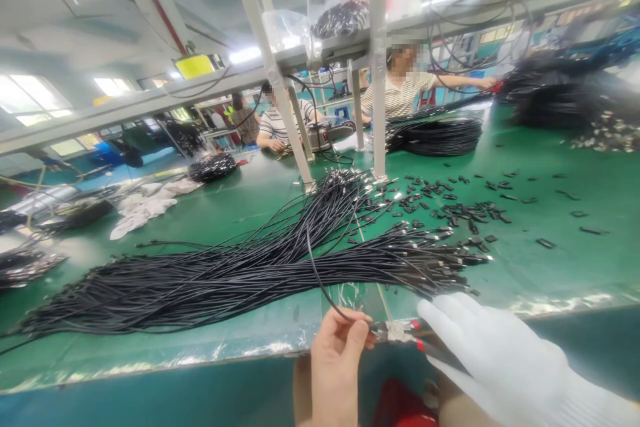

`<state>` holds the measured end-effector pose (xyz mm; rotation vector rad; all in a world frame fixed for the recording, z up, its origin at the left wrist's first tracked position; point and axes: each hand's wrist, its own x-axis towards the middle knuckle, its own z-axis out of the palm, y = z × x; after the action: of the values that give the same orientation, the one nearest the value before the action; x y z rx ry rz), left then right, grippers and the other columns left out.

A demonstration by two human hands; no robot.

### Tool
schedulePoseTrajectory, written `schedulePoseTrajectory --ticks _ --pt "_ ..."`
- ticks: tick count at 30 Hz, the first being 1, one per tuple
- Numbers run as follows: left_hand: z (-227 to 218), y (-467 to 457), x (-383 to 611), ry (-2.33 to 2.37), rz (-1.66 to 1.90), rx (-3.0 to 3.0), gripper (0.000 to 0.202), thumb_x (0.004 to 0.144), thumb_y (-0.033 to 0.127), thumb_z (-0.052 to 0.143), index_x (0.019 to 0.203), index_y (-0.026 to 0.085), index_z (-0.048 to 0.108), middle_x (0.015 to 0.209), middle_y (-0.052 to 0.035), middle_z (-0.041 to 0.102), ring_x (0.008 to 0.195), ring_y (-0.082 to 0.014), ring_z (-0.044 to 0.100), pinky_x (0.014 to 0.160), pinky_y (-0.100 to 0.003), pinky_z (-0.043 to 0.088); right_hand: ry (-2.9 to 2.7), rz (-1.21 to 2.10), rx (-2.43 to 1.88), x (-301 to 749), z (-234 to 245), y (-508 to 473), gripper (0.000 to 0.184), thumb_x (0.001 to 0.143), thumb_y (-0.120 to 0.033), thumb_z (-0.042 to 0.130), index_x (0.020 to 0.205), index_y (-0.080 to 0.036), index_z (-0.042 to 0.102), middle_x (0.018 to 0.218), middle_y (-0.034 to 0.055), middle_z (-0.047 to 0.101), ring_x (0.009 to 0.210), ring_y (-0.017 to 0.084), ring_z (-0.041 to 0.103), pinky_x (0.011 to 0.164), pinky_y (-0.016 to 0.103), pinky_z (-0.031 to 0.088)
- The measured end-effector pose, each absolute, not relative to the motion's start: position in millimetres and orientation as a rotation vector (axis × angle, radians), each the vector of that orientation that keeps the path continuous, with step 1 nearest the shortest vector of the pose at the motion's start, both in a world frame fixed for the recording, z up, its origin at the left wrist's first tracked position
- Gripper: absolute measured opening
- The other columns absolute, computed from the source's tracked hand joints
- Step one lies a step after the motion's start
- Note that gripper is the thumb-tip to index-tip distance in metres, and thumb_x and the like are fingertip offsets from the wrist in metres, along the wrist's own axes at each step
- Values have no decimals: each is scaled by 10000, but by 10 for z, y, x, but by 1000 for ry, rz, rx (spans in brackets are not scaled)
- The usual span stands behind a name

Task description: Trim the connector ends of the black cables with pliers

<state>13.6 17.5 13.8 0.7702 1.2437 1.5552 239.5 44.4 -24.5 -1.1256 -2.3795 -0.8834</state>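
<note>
My bare left hand pinches a black cable close to its end, above the table's front edge. The cable arcs up from the fingers toward the bundle. My right hand, in a white glove, is wrapped round pliers with red on the handles and something whitish about the joint. Their jaws meet the cable end beside my left fingertips; the exact contact is too small to make out. Just beyond my hands lies a long bundle of black cables, its metal-tipped connectors toward the right.
Small black plastic pieces are scattered on the green table. Upright posts carry a shelf across the table. Coiled black cables lie behind. Co-workers sit across. A white cloth lies left.
</note>
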Motion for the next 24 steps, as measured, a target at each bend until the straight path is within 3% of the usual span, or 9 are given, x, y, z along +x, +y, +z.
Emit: schedulePoseTrajectory --ticks 3,8,14,24 --pt "177 168 143 1283 1569 779 499 606 621 917 753 178 744 642 21 684 609 -100 617 614 -170 485 -2321 -930 -1119 2361 -174 421 378 1065 -401 297 1160 -209 609 913 83 706 508 156 556 464 299 357" --pt "201 147 156 1353 1568 787 549 596 664 898 760 171 721 621 23 647 589 -106 576 594 -183 473 -2268 -956 -1024 2300 -34 398 335 1059 -294 296 1094 -178 608 857 81 699 610 193 624 516 324 396" --pt "163 158 200 1366 1593 746 546 619 668 889 773 183 692 616 25 636 597 -116 576 603 -193 479 -2300 -852 -1091 2282 0 461 349 1070 -400 334 1198 -164 558 946 84 685 735 225 665 557 342 396" --pt "153 198 206 1402 1618 828 523 658 671 862 763 185 699 589 10 616 579 -157 590 566 -243 506 -2198 -799 -1092 2182 108 478 324 1101 -389 243 945 -245 488 697 -22 555 609 183 494 570 338 264"
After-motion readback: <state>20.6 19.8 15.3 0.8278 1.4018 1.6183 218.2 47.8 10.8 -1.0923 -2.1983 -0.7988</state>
